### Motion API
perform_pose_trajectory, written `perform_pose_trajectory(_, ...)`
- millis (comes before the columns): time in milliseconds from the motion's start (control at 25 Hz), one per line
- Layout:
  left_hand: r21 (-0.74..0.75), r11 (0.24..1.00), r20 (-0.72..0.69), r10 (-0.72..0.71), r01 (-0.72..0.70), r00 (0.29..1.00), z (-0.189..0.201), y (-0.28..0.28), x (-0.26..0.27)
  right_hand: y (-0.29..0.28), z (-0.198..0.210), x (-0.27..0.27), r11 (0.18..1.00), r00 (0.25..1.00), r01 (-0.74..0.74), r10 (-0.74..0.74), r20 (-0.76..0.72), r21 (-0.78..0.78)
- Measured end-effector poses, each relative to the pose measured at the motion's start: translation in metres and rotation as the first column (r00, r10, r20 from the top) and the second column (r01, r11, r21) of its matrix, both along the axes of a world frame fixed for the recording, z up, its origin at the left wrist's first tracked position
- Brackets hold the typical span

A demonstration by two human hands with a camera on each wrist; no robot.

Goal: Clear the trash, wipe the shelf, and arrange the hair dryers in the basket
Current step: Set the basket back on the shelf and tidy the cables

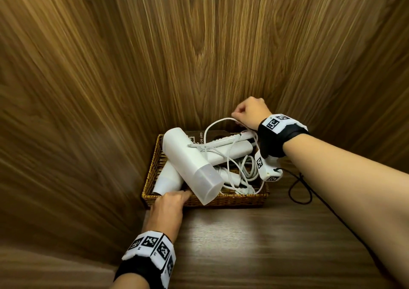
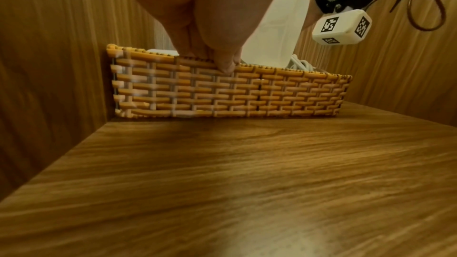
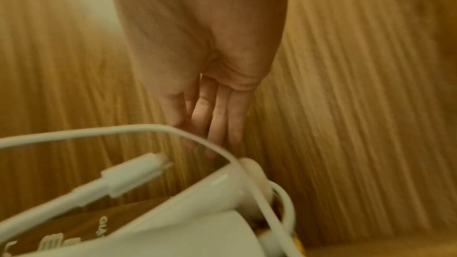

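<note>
A wicker basket (image 1: 232, 201) (image 2: 247, 93) stands in the back left corner of the wooden shelf (image 1: 243, 244). In it lie white hair dryers: one (image 1: 188, 162) rests slantwise on top, its nozzle over the front rim, another (image 1: 230, 150) lies across the back, and a third body (image 1: 168, 179) shows underneath. Tangled white cords (image 1: 241, 173) fill the right side. My left hand (image 1: 170, 202) (image 2: 222, 62) grips the basket's front rim. My right hand (image 1: 250, 113) (image 3: 217, 120) hangs over the back right corner, its straight fingers touching a raised cord loop (image 1: 212, 124) (image 3: 99, 132).
Wood-grain walls close in on the left, back and right. A brown printed card (image 1: 199, 134) stands at the basket's back. A thin black cord (image 1: 298, 189) from my right wrist band loops over the shelf to the right. A white plug (image 3: 131, 175) hangs near the loop.
</note>
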State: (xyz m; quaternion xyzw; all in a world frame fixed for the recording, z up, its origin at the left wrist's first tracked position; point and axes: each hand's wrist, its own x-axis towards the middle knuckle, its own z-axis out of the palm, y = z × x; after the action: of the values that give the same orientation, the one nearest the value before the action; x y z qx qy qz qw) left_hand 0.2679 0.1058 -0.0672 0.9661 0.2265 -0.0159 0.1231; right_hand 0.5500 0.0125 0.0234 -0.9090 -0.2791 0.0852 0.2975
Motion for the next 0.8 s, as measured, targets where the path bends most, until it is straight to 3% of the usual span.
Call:
perform_pose_trajectory(80, 0.006, 1.000, 0.000, 0.001, -0.001, 1.000, 0.004, -0.001, 0.000, 0.018, 0.010, -0.011, 0.977, 0.972, -0.191, 0.201, 0.118, -0.093)
perform_pose_trajectory(160, 0.001, 1.000, 0.006, 0.002, -0.002, 1.000, 0.005, -0.002, 0.001, 0.044, 0.010, -0.019, 0.922, 0.934, -0.331, 0.351, 0.071, -0.201)
perform_pose_trajectory(320, -0.013, 1.000, 0.001, -0.008, 0.008, 1.000, 0.004, 0.000, 0.001, 0.086, -0.011, -0.024, 0.737, 0.882, -0.387, 0.472, 0.011, -0.554)
perform_pose_trajectory(440, -0.005, 1.000, 0.019, -0.022, 0.022, 1.000, 0.005, 0.000, 0.001, 0.095, -0.017, -0.023, 0.632, 0.855, -0.390, 0.518, -0.010, -0.670)
perform_pose_trajectory(640, -0.013, 1.000, 0.037, -0.018, 0.019, 0.999, 0.006, 0.000, 0.001, 0.093, -0.018, -0.021, 0.687, 0.875, -0.351, 0.483, 0.039, -0.636)
perform_pose_trajectory(800, -0.009, 1.000, 0.030, -0.015, 0.015, 0.999, 0.007, -0.002, 0.001, 0.067, 0.001, -0.021, 0.777, 0.860, -0.301, 0.472, 0.195, -0.553)
